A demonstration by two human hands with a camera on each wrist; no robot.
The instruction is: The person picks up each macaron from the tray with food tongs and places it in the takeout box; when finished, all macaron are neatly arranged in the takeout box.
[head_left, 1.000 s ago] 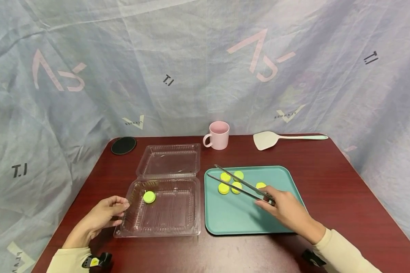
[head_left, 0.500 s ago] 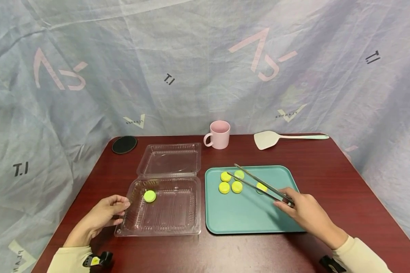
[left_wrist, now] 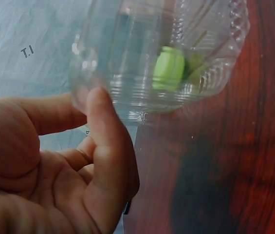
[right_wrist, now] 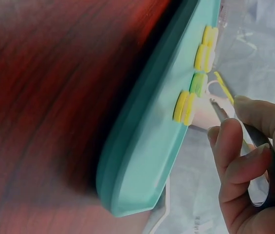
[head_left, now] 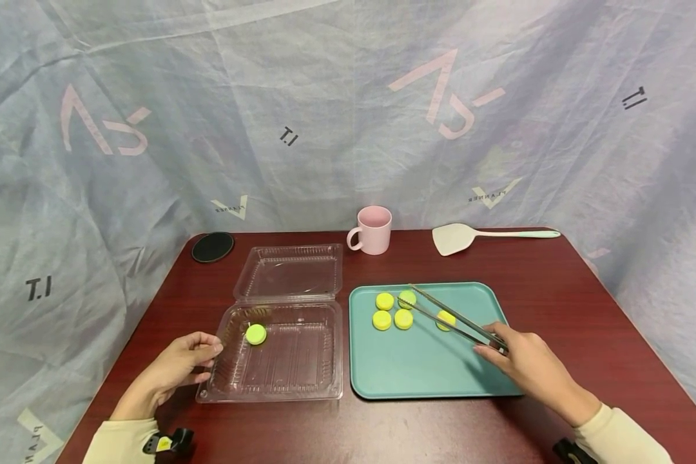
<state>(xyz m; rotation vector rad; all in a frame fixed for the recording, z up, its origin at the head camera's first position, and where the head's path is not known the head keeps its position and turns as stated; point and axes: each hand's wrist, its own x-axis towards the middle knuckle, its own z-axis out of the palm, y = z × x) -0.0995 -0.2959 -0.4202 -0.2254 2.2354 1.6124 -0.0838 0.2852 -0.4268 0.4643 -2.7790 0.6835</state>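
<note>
My left hand [head_left: 176, 367] pinches the left wall of a clear plastic clamshell container [head_left: 290, 367] between thumb and finger. One light green macaron [head_left: 256, 334] sits in the container's back left part. With my right hand [head_left: 533, 367] I grip a pair of metal tongs [head_left: 461, 318], arms apart and tips pointing left over a teal tray [head_left: 423, 370]. Between the tips nothing is held. Several yellow macarons [head_left: 381, 320] and a green macaron [head_left: 408, 296] form a cluster at the tray's back left. A lone yellow macaron [head_left: 447, 316] lies to their right, partly behind the tongs.
Behind the container base its lid [head_left: 296, 277] lies folded back. Along the table's far edge are a black round coaster [head_left: 212, 247], a pink mug [head_left: 374, 231] and a white spatula [head_left: 455, 239]. A grey printed cloth [head_left: 325, 96] hangs behind.
The right hand has drawn the tongs to the right, from over the clustered macarons toward the lone yellow one. My left hand stays at the container.
</note>
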